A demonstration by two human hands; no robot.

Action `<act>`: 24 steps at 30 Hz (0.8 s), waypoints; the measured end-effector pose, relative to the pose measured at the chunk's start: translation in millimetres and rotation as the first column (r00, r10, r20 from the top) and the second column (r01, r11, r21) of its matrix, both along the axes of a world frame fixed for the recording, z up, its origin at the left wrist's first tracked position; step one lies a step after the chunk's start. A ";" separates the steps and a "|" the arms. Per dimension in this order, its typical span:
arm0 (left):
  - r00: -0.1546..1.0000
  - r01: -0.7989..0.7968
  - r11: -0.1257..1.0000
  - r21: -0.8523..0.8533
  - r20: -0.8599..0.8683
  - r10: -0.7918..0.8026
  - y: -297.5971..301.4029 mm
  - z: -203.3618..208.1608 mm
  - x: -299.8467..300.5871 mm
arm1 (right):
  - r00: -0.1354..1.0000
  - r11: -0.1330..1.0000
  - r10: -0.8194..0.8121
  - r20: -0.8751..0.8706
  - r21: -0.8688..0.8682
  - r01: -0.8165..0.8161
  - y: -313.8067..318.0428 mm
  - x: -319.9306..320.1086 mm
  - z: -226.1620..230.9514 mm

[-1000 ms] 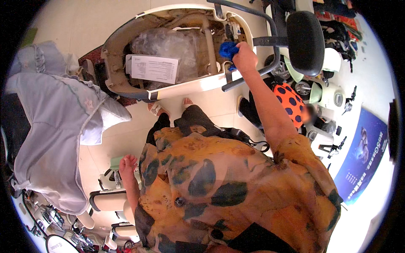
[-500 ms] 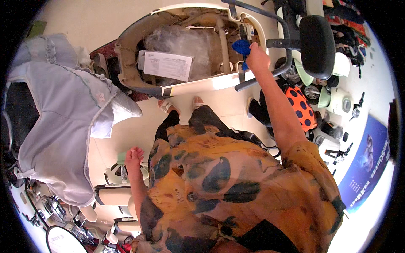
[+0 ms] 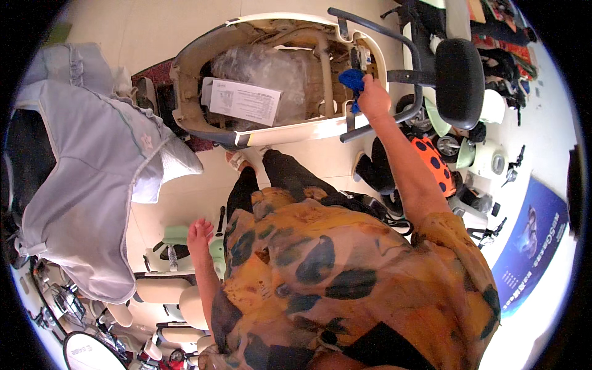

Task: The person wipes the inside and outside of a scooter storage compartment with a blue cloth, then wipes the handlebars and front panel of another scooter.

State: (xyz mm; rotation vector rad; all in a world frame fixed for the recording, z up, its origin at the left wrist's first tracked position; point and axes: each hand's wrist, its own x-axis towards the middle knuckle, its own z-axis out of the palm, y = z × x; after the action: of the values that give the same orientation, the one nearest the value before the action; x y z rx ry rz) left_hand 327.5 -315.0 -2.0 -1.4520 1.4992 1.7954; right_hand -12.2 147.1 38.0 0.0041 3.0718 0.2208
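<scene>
Feet (image 3: 235, 160) closer together (blue cloth (image 3: 351, 79) in right hand (image 3: 374, 100))

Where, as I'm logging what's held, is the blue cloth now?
In the head view, upper right of centre: the right hand holds the blue cloth at the right end of the cream-rimmed shell.

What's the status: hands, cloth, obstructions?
Right hand gripping blue cloth at right end of open-topped shell. Left hand open, apparently empty. Black rail passes beneath right wrist.
</scene>
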 end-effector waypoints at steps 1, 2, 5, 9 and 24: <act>1.000 -0.025 1.000 -0.006 -0.005 0.025 2.6 1.3 6.6 | 0.996 0.996 0.080 0.040 0.032 -0.081 -3.6 -6.4 5.1; 0.999 -0.036 0.999 -0.015 0.023 0.036 5.5 2.5 12.5 | 0.977 0.977 0.211 0.014 -0.035 -0.210 -10.2 -11.0 8.8; 0.992 -0.046 0.999 -0.018 0.115 0.048 10.0 0.3 36.3 | 0.853 0.845 0.522 -0.006 -0.136 -0.518 -64.6 -23.8 23.4; 0.984 -0.086 0.996 -0.008 0.158 0.086 31.9 -3.5 46.9 | 0.788 0.787 0.611 0.075 0.049 -0.615 -89.0 -72.7 -12.1; 0.978 -0.169 0.983 0.065 0.136 0.159 94.0 -7.5 37.7 | 0.484 0.649 0.451 0.750 0.097 -0.755 -60.3 -72.8 -81.2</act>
State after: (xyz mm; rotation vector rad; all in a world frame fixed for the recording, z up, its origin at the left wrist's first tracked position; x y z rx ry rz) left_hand 365.2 -221.1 -9.5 -1.6625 1.2656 1.7909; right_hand -85.0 86.7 -43.2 -0.9756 2.0829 0.7322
